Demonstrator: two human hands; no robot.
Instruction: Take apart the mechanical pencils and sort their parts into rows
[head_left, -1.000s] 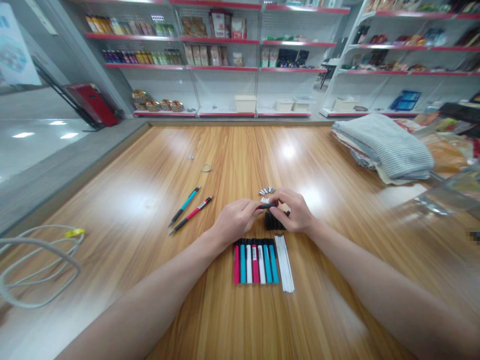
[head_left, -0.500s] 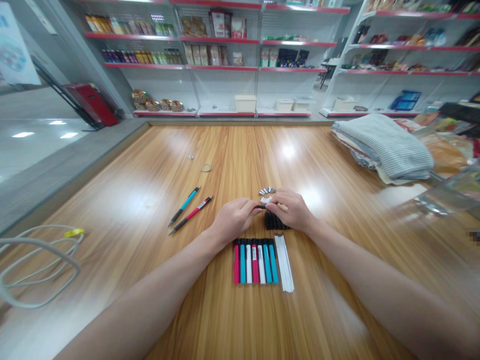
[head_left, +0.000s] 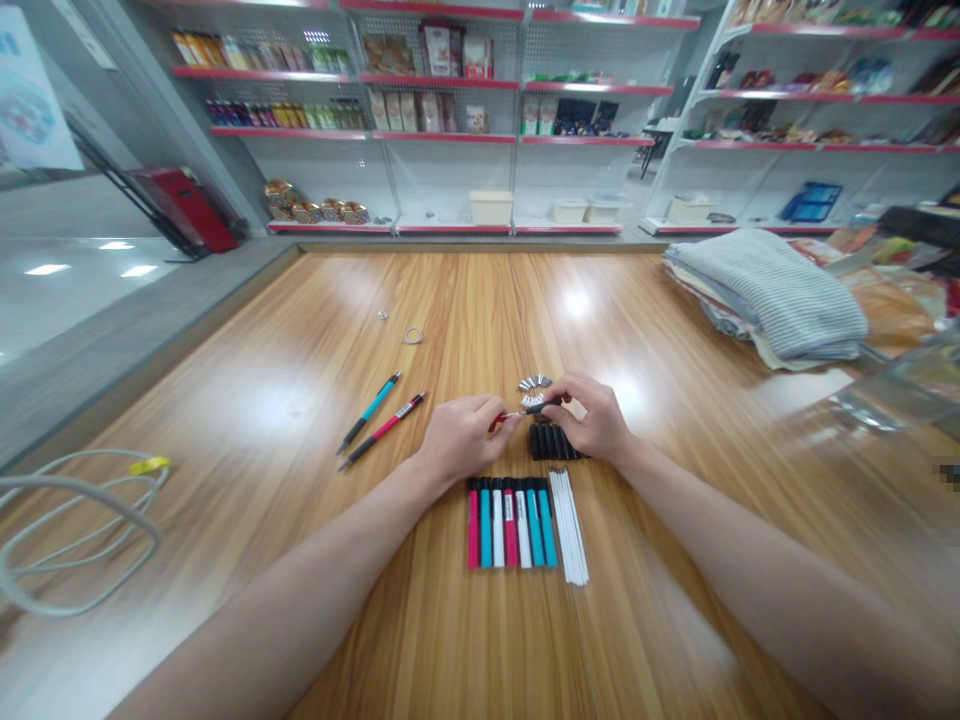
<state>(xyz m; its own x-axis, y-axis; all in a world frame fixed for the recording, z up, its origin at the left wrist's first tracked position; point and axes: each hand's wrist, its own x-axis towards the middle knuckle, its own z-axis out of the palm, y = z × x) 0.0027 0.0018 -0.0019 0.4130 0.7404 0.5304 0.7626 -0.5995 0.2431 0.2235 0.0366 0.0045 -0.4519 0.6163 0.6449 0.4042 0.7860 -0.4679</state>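
Observation:
My left hand [head_left: 466,438] is closed in a pinch on a red pen barrel [head_left: 495,423], mostly covered by the fingers. A thin pale refill [head_left: 513,415] points out of it to the right. Between the fingertips of my right hand [head_left: 594,418] is a black pen grip [head_left: 543,406], its left end at the refill's tip. Below the right hand several more black grips [head_left: 549,442] lie side by side. Silver pen tips [head_left: 535,382] and small white parts [head_left: 529,399] fan out just behind. Nearer me are a row of coloured pen barrels [head_left: 497,530] and white refills [head_left: 570,530].
Left of my hands lie a blue pen [head_left: 369,412] and a red pen [head_left: 386,430]. A cable ring [head_left: 412,336] sits farther back. A coiled cable [head_left: 82,530] is at the left, folded cloth [head_left: 772,295] at the back right. Stocked shelves [head_left: 442,135] stand beyond the table.
My right hand has shifted slightly right with the black grip, opening a gap between the hands. The refill and a bit of red barrel now show.

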